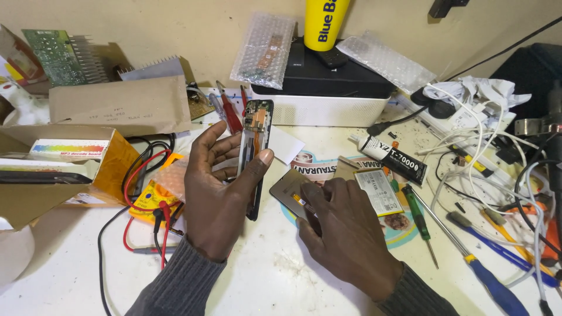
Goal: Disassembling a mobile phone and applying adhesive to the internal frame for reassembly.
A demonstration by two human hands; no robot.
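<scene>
Head view, left hand [213,193] gripping opened phone [256,153], circuitry exposed

left hand [218,193] gripping opened phone [256,153] (upright)

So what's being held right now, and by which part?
The left hand holds an opened black phone frame with exposed circuitry upright, gripped by its long edges, thumb on the right side. The right hand holds nothing; it presses a flat grey panel on the table.
</scene>
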